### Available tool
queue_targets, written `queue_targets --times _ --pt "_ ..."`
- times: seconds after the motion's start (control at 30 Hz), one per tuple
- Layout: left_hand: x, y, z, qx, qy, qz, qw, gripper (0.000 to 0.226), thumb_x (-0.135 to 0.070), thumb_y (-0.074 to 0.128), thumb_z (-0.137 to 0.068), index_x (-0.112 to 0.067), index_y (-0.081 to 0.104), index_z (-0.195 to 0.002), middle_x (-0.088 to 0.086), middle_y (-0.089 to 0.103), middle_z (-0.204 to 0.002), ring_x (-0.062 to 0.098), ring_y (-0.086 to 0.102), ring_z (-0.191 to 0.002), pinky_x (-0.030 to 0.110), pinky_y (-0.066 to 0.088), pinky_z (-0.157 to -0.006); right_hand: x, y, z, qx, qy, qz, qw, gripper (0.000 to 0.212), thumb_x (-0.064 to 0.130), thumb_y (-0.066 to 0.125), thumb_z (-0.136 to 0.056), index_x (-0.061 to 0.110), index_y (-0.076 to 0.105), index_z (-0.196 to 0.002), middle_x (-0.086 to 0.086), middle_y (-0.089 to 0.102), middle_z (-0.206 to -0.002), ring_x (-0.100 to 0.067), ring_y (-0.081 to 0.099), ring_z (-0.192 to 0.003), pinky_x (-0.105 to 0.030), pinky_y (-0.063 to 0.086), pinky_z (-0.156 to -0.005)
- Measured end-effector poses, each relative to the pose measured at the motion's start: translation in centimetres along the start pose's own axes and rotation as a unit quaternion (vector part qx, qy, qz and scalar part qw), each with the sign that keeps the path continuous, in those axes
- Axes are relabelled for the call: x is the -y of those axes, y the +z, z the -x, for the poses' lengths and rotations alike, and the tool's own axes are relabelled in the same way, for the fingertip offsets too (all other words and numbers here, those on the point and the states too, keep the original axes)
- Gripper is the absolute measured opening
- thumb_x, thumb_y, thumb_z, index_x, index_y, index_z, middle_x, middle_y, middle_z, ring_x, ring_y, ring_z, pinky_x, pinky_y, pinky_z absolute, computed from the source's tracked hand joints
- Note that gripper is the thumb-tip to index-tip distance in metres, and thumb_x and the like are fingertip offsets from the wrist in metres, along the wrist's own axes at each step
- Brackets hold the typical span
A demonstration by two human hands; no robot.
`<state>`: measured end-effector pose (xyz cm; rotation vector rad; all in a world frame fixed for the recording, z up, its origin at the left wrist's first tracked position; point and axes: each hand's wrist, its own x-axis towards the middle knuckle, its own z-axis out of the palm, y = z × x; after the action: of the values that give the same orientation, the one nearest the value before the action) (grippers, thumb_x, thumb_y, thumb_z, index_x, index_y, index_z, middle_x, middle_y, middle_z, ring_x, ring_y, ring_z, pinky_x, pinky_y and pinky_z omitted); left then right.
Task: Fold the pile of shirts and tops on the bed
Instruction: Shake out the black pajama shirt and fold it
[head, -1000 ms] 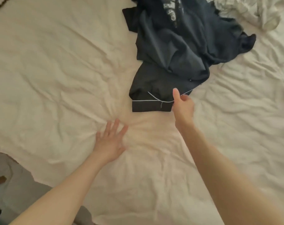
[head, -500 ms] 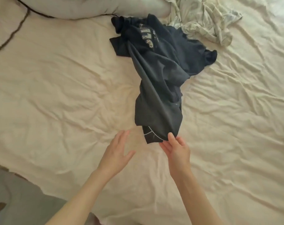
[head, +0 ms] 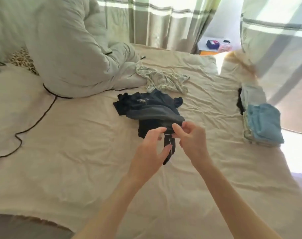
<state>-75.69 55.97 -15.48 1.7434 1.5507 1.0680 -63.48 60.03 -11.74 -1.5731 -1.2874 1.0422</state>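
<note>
Cream, wrinkled sheeting covers the bed (head: 77, 144), and striped curtains (head: 155, 19) are lit from behind at the far side. At the left a black cable (head: 34, 121) is trailed across the sheet, and a pale duvet (head: 64, 49) is heaped behind it. Near the middle, a dark shirt (head: 152, 111) is spread in a crumpled mound; a pale print is seen on its far part, but no writing can be read. Its long axis runs from the far side toward the viewer, with one narrow end lifted off the sheet. That end is flanked by the left hand (head: 152, 147), whose fingers are curved and partly spread, the thumb lying against the cloth. The same end, edged with a thin white line, is pinched between the thumb and fingers of the right hand (head: 190, 138). Both forearms are extended from the lower edge. Behind the dark shirt a light patterned top (head: 164, 80) is left crumpled. At the right, folded blue and pale clothes (head: 260, 125) are stacked.
</note>
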Motion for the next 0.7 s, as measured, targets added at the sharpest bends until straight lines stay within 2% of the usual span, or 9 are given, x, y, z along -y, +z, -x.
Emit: queue_targets --times 0.03,0.1,0.17,0.27,0.33,0.43,0.53,0.6,0.7 --pt "-1.5 -0.7 0.2 -0.009 -0.020 0.024 0.999 0.049 -0.023 0.066 -0.085 -0.023 0.045 -0.129 -0.010 0.054 -0.122 0.005 0.056 -0.105 0.021 0.048 -0.090 1.8 -0.5 0.3 0.001 -0.017 0.002 1.000 0.031 0.013 0.063 -0.088 -0.003 0.049 -0.065 -0.015 0.053 -0.057 -0.009 0.065 -0.056 -0.019 0.038 -0.048" --pt "-4.2 -2.0 0.4 -0.036 -0.049 0.068 0.996 0.049 -0.023 0.066 -0.085 -0.026 0.044 -0.128 -0.012 0.055 -0.120 0.004 0.057 -0.103 0.025 0.050 -0.089 5.1 -1.4 1.0 0.015 -0.049 0.005 0.999 0.027 0.014 0.064 -0.087 -0.003 0.055 -0.068 -0.016 0.065 -0.065 -0.011 0.068 -0.059 -0.020 0.042 -0.047" --pt "-6.6 -3.5 0.0 -0.063 -0.046 0.095 0.992 0.040 -0.019 0.065 -0.087 -0.024 0.048 -0.123 -0.011 0.060 -0.110 0.004 0.060 -0.098 0.027 0.051 -0.087 8.3 -2.7 1.7 0.022 -0.090 0.018 0.995 0.026 0.016 0.065 -0.086 -0.007 0.059 -0.074 -0.019 0.069 -0.071 -0.014 0.069 -0.060 -0.034 0.050 -0.054" --pt "-10.2 -6.2 -1.4 -0.100 -0.015 0.061 0.993 0.017 -0.014 0.060 -0.090 -0.016 0.062 -0.107 -0.012 0.065 -0.090 0.004 0.061 -0.084 0.006 0.044 -0.077 12.5 -4.7 2.4 0.026 -0.138 0.035 0.989 0.025 0.017 0.064 -0.087 -0.005 0.063 -0.075 -0.009 0.070 -0.064 -0.005 0.067 -0.057 -0.035 0.051 -0.069" --pt "-12.7 -8.2 -2.5 -0.102 0.012 0.030 0.994 0.009 -0.013 0.058 -0.091 -0.018 0.065 -0.094 -0.009 0.064 -0.083 0.007 0.061 -0.080 0.005 0.041 -0.072 14.9 -6.0 2.8 0.026 -0.154 0.033 0.987 0.023 0.019 0.064 -0.087 0.004 0.063 -0.070 -0.002 0.070 -0.060 -0.004 0.068 -0.058 -0.027 0.049 -0.074" --pt "-16.0 -10.5 -4.0 -0.094 0.051 0.022 0.994 0.012 -0.009 0.055 -0.091 -0.017 0.063 -0.091 -0.005 0.064 -0.085 0.015 0.062 -0.087 0.024 0.046 -0.084 17.7 -8.1 2.6 0.013 -0.184 0.034 0.982 0.024 0.017 0.065 -0.087 0.014 0.061 -0.063 0.006 0.066 -0.052 -0.004 0.067 -0.054 -0.018 0.047 -0.066" --pt "-18.9 -12.5 -5.7 -0.146 0.065 0.063 0.985 0.014 -0.012 0.054 -0.092 -0.021 0.063 -0.089 0.000 0.067 -0.090 0.022 0.062 -0.093 0.036 0.046 -0.090 20.3 -10.8 1.9 -0.022 -0.212 0.024 0.977 0.020 0.016 0.064 -0.088 0.014 0.063 -0.068 0.007 0.065 -0.053 0.000 0.061 -0.044 -0.007 0.043 -0.055" --pt "-20.4 -14.2 -6.4 -0.177 0.078 0.106 0.975 0.016 -0.016 0.054 -0.092 -0.029 0.061 -0.085 0.000 0.068 -0.089 0.022 0.063 -0.092 0.038 0.048 -0.090 21.6 -12.7 1.1 -0.054 -0.217 0.013 0.975 0.020 0.017 0.063 -0.088 0.014 0.063 -0.068 0.004 0.065 -0.056 -0.001 0.060 -0.044 -0.009 0.041 -0.053" --pt "-21.0 -16.1 -6.6 -0.161 0.096 0.015 0.982 0.015 -0.012 0.053 -0.093 -0.021 0.064 -0.091 -0.003 0.067 -0.085 0.019 0.062 -0.088 0.033 0.046 -0.086 22.5 -15.4 -0.7 -0.082 -0.196 -0.021 0.977 0.018 0.019 0.065 -0.087 0.014 0.064 -0.070 0.005 0.066 -0.055 -0.005 0.064 -0.047 -0.017 0.040 -0.053"
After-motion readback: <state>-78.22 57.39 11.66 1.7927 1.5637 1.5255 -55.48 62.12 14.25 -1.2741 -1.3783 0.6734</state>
